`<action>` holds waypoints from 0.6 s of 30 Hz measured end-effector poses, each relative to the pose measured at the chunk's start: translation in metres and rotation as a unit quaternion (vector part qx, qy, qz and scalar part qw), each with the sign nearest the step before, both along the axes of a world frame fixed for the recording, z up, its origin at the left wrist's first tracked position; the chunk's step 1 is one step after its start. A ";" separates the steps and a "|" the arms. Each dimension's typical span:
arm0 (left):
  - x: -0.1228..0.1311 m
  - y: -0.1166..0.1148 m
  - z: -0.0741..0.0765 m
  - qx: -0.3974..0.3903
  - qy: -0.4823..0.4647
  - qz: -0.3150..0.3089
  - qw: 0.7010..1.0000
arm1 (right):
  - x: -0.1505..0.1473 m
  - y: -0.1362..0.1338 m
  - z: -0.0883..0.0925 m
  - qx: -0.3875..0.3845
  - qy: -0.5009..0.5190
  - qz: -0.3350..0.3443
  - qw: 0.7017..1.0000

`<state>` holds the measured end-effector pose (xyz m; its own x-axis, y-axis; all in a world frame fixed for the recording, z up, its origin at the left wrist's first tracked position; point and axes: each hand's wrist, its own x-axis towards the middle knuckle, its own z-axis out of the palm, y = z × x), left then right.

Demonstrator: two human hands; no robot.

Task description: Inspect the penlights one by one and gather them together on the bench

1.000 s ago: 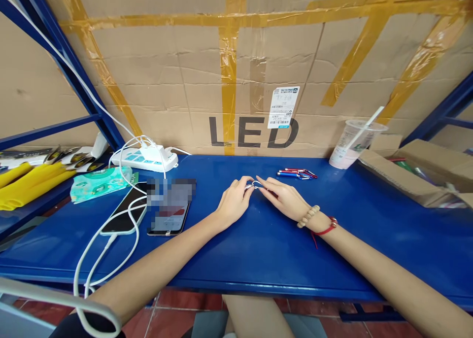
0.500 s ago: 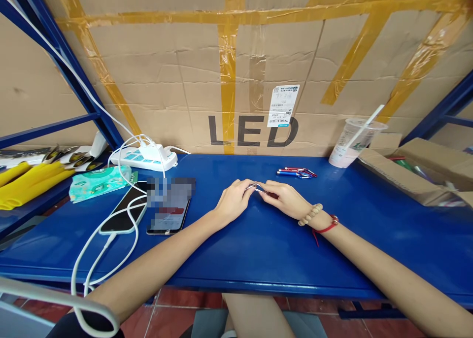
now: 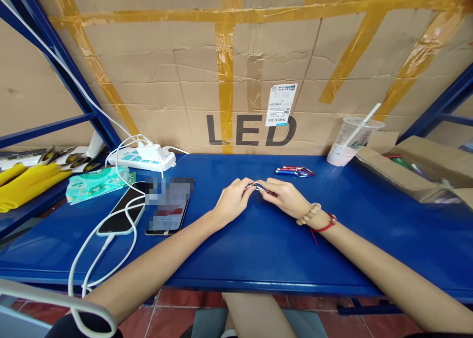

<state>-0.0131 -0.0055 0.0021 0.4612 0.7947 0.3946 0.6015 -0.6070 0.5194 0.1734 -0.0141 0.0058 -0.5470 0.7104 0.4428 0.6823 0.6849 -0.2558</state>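
Observation:
Above the blue tabletop [image 3: 240, 259], my two hands meet at the fingertips. My left hand [image 3: 234, 200] is closed, its thumb and fingers pinching one end of a small shiny metal piece [image 3: 256, 185]. From the other side my right hand [image 3: 286, 197], with beads and a red cord at its wrist, pinches the slim dark part of it. Fingers cover most of this piece, so its exact kind is hidden. Just beyond the right hand lie several slim red and blue metal tubes with small clips [image 3: 294, 171].
To the left are two phones [image 3: 168, 215] [image 3: 123, 210], white cables, a power strip [image 3: 142, 156] and a green soft pack [image 3: 96, 184]. A plastic cup with a straw [image 3: 351, 141] and an open carton [image 3: 417, 173] stand at right. A large cardboard box [image 3: 166, 82] closes off the back.
The whole view has shifted very slightly. Both hands keep their pinch on the small metal piece, with the fingertips drawn only a little differently around it.

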 end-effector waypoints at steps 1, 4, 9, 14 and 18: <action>0.000 0.000 0.000 0.000 -0.001 -0.001 1.000 | 0.000 0.000 0.000 0.007 0.001 -0.002 1.000; 0.001 -0.001 0.000 0.002 -0.006 -0.003 1.000 | -0.002 -0.001 0.001 0.029 0.010 -0.006 1.000; 0.002 -0.001 0.000 0.001 -0.015 0.002 1.000 | -0.004 0.000 0.003 0.053 0.013 -0.018 0.998; 0.003 -0.001 0.000 -0.036 -0.004 0.010 0.999 | -0.001 0.002 0.004 0.080 0.033 -0.054 0.995; 0.003 -0.001 -0.001 -0.020 0.005 -0.009 1.000 | -0.001 0.003 0.001 0.084 0.049 -0.063 0.993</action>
<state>-0.0099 -0.0062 0.0012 0.4790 0.8015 0.3581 0.5967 -0.5965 0.5369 0.1729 -0.0111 0.0065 -0.4072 0.6817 0.6078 0.7427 0.6345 -0.2140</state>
